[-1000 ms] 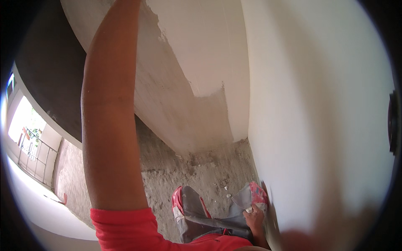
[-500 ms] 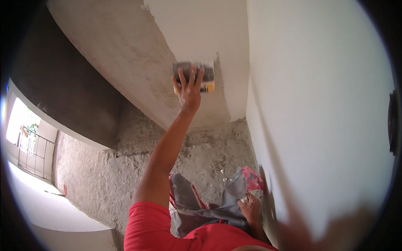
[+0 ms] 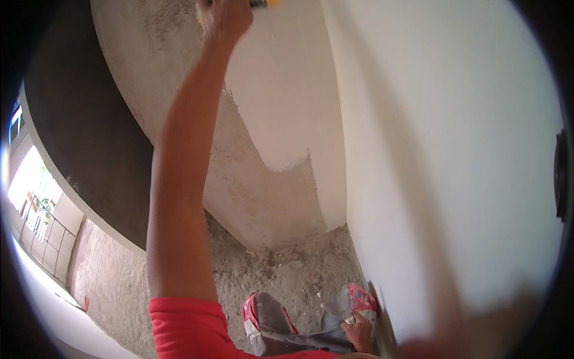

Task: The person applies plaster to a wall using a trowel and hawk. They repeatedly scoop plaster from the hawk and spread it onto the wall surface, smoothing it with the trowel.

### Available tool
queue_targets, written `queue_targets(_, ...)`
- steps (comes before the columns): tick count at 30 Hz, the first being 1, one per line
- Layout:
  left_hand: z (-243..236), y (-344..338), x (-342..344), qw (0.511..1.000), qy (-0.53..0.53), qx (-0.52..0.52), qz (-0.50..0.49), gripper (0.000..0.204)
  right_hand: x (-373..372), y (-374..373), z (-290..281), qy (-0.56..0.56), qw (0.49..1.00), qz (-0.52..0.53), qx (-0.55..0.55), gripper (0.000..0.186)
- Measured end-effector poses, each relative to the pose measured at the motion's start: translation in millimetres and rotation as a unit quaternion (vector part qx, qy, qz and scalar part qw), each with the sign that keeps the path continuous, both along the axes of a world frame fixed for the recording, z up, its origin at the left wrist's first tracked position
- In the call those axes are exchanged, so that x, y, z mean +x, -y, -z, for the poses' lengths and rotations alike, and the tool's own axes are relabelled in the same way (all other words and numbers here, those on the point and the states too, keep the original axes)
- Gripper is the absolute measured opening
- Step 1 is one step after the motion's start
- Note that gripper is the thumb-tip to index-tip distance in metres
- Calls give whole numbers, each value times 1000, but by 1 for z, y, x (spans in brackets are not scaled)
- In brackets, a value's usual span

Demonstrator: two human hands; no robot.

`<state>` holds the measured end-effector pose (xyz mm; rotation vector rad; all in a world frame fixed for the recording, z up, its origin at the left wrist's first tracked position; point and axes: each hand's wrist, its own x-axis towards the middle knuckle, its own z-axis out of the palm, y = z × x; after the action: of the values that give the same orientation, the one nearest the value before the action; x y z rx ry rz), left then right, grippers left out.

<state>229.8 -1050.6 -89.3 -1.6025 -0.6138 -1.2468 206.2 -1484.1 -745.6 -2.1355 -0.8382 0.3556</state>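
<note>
My left hand (image 3: 232, 19) is raised high against the wall at the top edge, its arm stretched far out. It grips a wide putty knife (image 3: 271, 3), of which only a yellow and black end shows. The rest is cut off or behind the hand. Below it, smooth pale filler (image 3: 281, 107) covers part of the rough grey-brown wall (image 3: 263, 206), ending in a ragged lower edge. My right hand (image 3: 359, 331) rests at my right knee with curled fingers. Something small and whitish shows at its fingers, too small to name.
A smooth white wall (image 3: 484, 149) rises close on my right, crossed by my arm's shadow. Rough, crumbly ground (image 3: 263, 275) lies below. To the left are a dark curved surface (image 3: 89, 119) and a metal railing (image 3: 51, 239) by a bright opening. My knees are bent near the corner.
My left hand has swept the putty knife upward along the wall, from mid-view to the top edge. The view has tilted up. My right hand stays at my knee.
</note>
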Motion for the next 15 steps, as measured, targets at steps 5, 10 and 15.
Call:
queue_targets(5,-72,34,12,993,-16,-114,21,58,-3,7,-6,-4,1000,19,0,27)
queue_targets(10,-54,-56,21,991,-26,-131,6,54,-4,-2,3,5,1000,-16,19,25)
queue_targets(15,189,-9,41,994,-25,-110,3,71,3,10,3,-19,1000,12,14,25)
